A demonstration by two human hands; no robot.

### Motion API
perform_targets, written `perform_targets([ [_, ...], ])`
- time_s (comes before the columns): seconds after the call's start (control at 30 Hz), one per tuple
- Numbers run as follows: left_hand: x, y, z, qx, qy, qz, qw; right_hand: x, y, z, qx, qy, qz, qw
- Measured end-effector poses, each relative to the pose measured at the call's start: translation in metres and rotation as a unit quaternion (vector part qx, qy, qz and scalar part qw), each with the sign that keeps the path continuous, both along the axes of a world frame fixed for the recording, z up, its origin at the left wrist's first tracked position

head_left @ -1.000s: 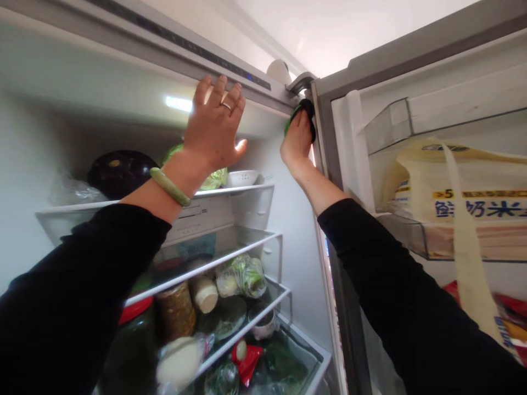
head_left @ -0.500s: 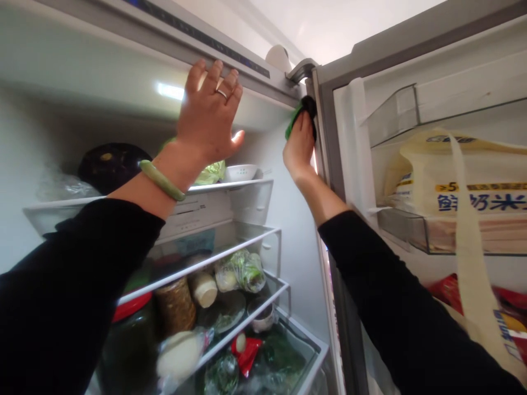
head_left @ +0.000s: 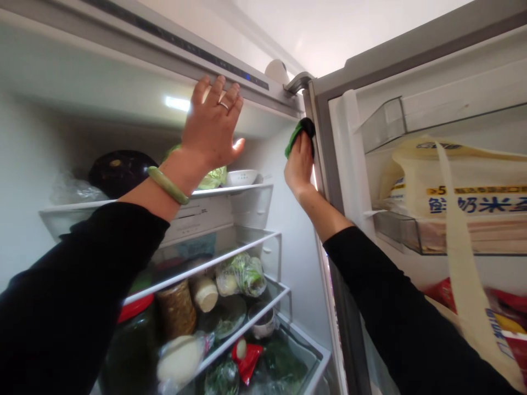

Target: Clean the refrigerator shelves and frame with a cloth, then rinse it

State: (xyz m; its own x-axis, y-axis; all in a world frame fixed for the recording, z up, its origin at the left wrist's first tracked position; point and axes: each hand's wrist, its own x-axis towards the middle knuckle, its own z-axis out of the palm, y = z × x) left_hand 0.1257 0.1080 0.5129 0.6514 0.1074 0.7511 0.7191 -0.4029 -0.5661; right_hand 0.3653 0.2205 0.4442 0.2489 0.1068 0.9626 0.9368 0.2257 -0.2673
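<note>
My left hand (head_left: pixel 212 129) is spread, its fingertips resting against the top front edge of the open fridge (head_left: pixel 135 49), just under the control strip. A ring and a green bangle (head_left: pixel 168 185) are on that hand and wrist. My right hand (head_left: pixel 299 167) grips a green and black cloth (head_left: pixel 302 134) at the fridge's upper right corner, in the gap beside the door's hinge side. The cloth is pressed near the edge of the inner wall; part of it is hidden behind my fingers.
The fridge door (head_left: pixel 415 68) stands open on the right, with a bulky plastic bag (head_left: pixel 411 175) in its rack. On the top shelf (head_left: pixel 242 189) are a dark round item (head_left: pixel 121 170) and a white bowl (head_left: pixel 242 177). Below are jars, including a red-lidded jar (head_left: pixel 132 345), and wrapped vegetables (head_left: pixel 247 274).
The view has tilted up slightly, so things sit a little lower in the picture. Both hands keep nearly the same places on the fridge, and the cloth stays in my right hand.
</note>
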Motion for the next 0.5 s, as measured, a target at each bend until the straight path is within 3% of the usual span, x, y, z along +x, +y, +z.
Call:
perform_targets([
  [0.07, 0.001, -0.002, -0.001, -0.010, 0.004, 0.018, 1.000, 0.001, 0.000, 0.001, -0.006, -0.003, -0.001, 1.000],
  [0.23, 0.003, -0.008, -0.003, -0.023, -0.010, 0.080, 0.997, 0.000, 0.009, 0.056, -0.013, 0.010, -0.009, 1.000],
  [0.3, 0.004, -0.010, -0.003, -0.021, -0.015, 0.093, 0.995, -0.001, 0.011, 0.062, -0.014, 0.013, -0.016, 1.000],
  [0.4, 0.005, -0.013, -0.003, -0.023, -0.018, 0.088, 0.996, -0.003, 0.008, 0.034, -0.026, 0.015, -0.018, 0.999],
  [0.5, 0.007, -0.017, -0.003, -0.028, -0.038, 0.060, 0.997, -0.003, -0.005, -0.025, -0.017, 0.019, 0.001, 1.000],
])
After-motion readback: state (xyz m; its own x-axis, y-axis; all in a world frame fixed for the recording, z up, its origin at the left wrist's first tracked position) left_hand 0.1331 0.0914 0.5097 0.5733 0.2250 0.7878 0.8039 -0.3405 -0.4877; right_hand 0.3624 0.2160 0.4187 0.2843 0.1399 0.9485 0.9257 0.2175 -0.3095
